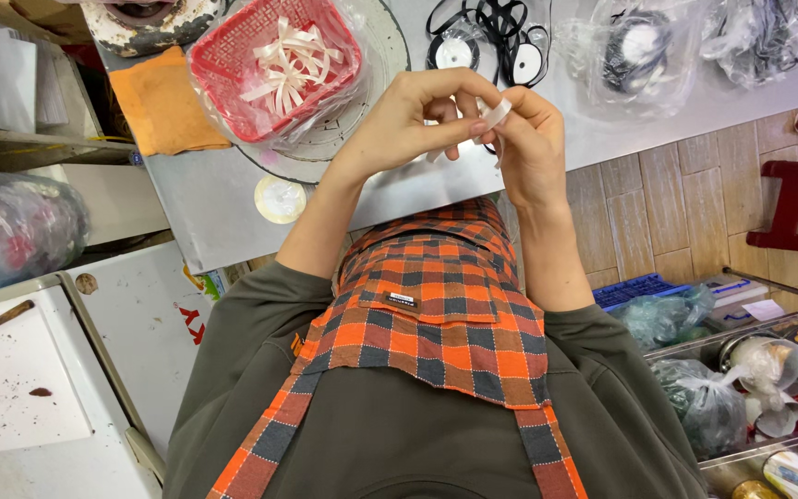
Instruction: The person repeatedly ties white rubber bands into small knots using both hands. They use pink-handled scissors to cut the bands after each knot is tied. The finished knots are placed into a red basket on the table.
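Note:
My left hand [408,115] and my right hand [530,143] meet in front of my chest, above the edge of a grey metal table [214,199]. Both pinch a short strip of white ribbon [497,113] between fingertips and thumbs. An orange and grey checked apron [436,314] over a dark green top fills the lower middle of the view. Just left of my left hand, a red plastic basket [233,69] holding several looped pieces of white ribbon [288,55] sits on a round metal disc [376,42].
An orange cloth [163,102] and a small roll of clear tape [280,199] lie on the table. Spools of black ribbon [491,42] and plastic bags [644,46] sit at the far side. A red stool [796,203] stands right; bins of bagged items [741,370] lower right.

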